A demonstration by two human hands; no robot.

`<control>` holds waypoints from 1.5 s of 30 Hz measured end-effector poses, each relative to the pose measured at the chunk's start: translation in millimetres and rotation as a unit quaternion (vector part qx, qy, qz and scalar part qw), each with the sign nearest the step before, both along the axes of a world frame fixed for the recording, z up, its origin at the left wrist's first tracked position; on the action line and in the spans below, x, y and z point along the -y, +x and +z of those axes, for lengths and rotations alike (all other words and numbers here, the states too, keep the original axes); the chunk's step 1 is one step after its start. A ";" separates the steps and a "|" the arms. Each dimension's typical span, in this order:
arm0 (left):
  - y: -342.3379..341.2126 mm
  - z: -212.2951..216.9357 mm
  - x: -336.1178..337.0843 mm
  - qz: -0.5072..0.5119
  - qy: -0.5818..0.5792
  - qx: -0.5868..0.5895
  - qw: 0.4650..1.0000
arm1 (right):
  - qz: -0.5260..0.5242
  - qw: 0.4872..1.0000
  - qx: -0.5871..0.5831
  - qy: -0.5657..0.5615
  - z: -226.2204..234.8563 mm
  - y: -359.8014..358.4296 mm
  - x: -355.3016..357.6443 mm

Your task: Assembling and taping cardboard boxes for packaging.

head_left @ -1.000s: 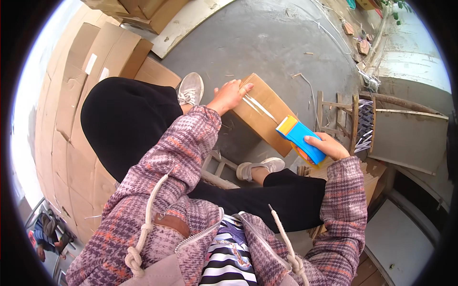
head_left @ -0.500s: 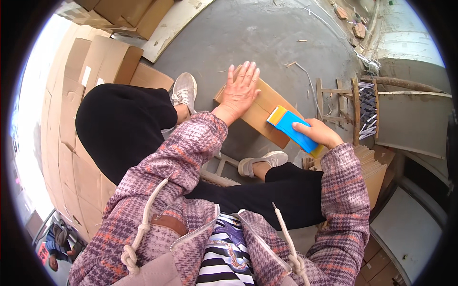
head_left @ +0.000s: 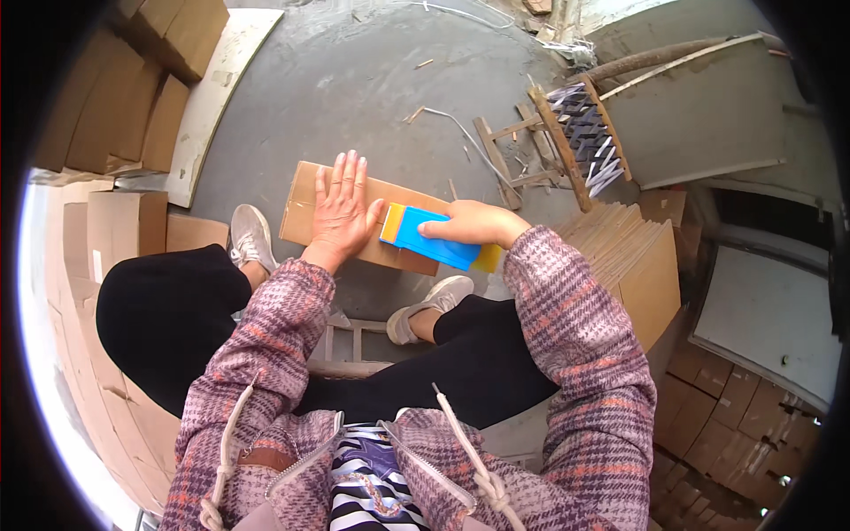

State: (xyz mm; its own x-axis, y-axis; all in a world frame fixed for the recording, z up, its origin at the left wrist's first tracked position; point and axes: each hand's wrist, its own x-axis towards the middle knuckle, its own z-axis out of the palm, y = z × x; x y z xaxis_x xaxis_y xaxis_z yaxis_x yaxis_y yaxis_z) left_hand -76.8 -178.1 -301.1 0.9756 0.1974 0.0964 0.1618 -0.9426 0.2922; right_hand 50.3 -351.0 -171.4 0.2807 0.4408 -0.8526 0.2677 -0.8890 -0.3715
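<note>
A small brown cardboard box (head_left: 303, 205) is in front of me, between and beyond my shoes. My left hand (head_left: 342, 212) lies flat on its top, fingers stretched out and close together. At the box's right part, my right hand (head_left: 474, 223) is wrapped round a blue and yellow tape dispenser (head_left: 434, 246), thumb on top. The dispenser's yellow front edge is over the box top, close to my left thumb. Whether it touches the cardboard I cannot tell. My fingers under the dispenser are hidden.
Stacked cardboard boxes (head_left: 115, 97) and a pale board (head_left: 212, 106) stand at the left. At the right are a wooden stool with a woven seat (head_left: 584, 133), a stack of flat cardboard (head_left: 633, 265) and a grey panel (head_left: 691, 124). Sticks and a thin cord (head_left: 469, 137) lie on the floor.
The whole view has swung to the right. The box now lies more nearly crosswise. My right hand and the dispenser are closer to my left hand, which stays flat on the box.
</note>
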 end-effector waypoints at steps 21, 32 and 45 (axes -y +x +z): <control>2.2 1.4 3.2 0.000 -0.009 0.027 1.000 | -0.016 1.000 -0.010 0.006 -10.2 5.5 14.9; 1.6 0.9 2.3 -0.014 0.006 0.017 1.000 | -0.051 0.998 -0.033 -0.003 13.7 5.2 60.8; 5.9 11.9 16.1 -0.014 0.033 -0.025 0.999 | -0.002 0.999 0.034 -0.028 -7.9 13.3 99.3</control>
